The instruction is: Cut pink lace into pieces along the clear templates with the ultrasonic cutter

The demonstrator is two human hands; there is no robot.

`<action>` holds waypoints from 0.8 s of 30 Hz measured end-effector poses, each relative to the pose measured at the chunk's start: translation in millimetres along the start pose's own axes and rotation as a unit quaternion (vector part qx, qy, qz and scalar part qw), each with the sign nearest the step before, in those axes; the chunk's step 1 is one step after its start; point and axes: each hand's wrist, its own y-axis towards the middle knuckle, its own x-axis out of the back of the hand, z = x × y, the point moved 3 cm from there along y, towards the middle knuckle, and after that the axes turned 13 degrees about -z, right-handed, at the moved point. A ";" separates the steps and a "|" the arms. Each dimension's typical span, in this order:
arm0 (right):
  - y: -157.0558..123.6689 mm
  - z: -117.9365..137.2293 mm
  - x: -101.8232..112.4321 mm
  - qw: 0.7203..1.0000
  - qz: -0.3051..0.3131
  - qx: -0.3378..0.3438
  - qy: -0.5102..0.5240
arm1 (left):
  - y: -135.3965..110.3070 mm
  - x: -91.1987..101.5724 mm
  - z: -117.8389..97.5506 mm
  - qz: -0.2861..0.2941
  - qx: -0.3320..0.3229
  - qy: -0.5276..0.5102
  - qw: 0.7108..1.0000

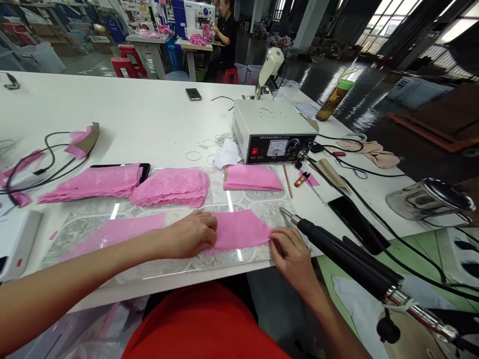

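The right hand [294,253] pinches one end of the pink cloth [241,229] — the left hand [195,233] curls over the other, grip hidden.

Far side: a small dark device [193,94] lies ahead of you.
Right side: on your table [130,114], a green-capped bottle [333,102] beyond a lidded mug [411,202].
Background: you face red stools [125,65] and a person [227,37] at a sewing machine [192,19].

Left hand [197,233]: one. Right hand [294,254]: one. Pink cloth [239,230] between them: layers not countable. Pink stacks [172,187] beyond: three. Control box [275,129], far: one. Orange snips [300,180]: one. Black handheld tool [348,257], right: one. Green-capped bottle [334,100]: one. Metal cup [415,199]: one. Red stools [124,68], far: three.
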 end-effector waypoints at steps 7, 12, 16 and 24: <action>-3.2 -2.7 0.1 0.999 -0.039 -0.027 0.013 | 35.3 -8.9 -17.4 -0.004 0.012 -0.013 1.000; -4.4 -5.7 -0.8 0.998 -0.056 -0.032 0.023 | 83.4 -34.3 -36.7 -0.024 0.069 -0.029 0.997; -5.9 -8.0 -1.8 0.997 -0.057 -0.046 0.035 | 105.0 -52.4 -40.5 -0.021 0.086 -0.037 0.995; -4.1 -7.4 0.2 0.995 -0.059 -0.066 0.036 | 108.4 -60.7 -33.6 -0.022 0.104 -0.074 0.992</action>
